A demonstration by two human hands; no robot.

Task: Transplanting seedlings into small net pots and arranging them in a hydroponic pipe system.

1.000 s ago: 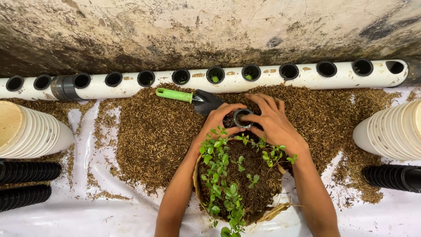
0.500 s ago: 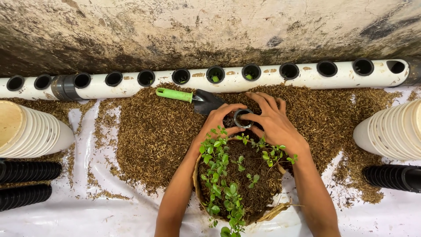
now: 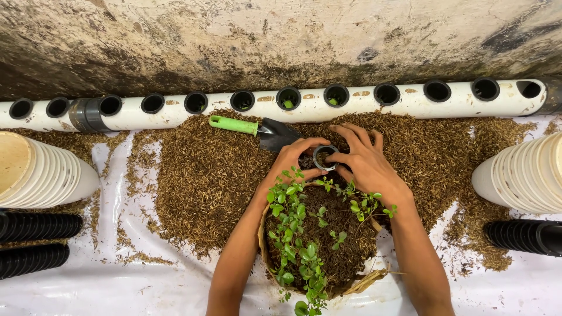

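- A small round black net cup (image 3: 324, 157) with a pale rim sits between both hands, over the far edge of the basket and just beside the trowel blade; what it holds is too dark to make out.
- The left hand (image 3: 294, 158) curls around the cup's near-left side, thumb and fingers closed on its rim.
- The right hand (image 3: 364, 161) cups it from the right, fingers bent loosely, tips on the rim.
- Just below, a round woven basket (image 3: 360, 284) holds dark soil and leafy green seedlings (image 3: 291, 234).
- A green-handled trowel with a dark blade (image 3: 252, 127) lies on the brown loose husk (image 3: 193, 175) spread over white plastic sheeting (image 3: 117, 287).
- Behind, a long white pipe with round holes (image 3: 351, 108) runs along the wall; a few holes show green sprouts.
- Stacks of white cups (image 3: 41, 172) and black cups (image 3: 35, 225) lie at left.
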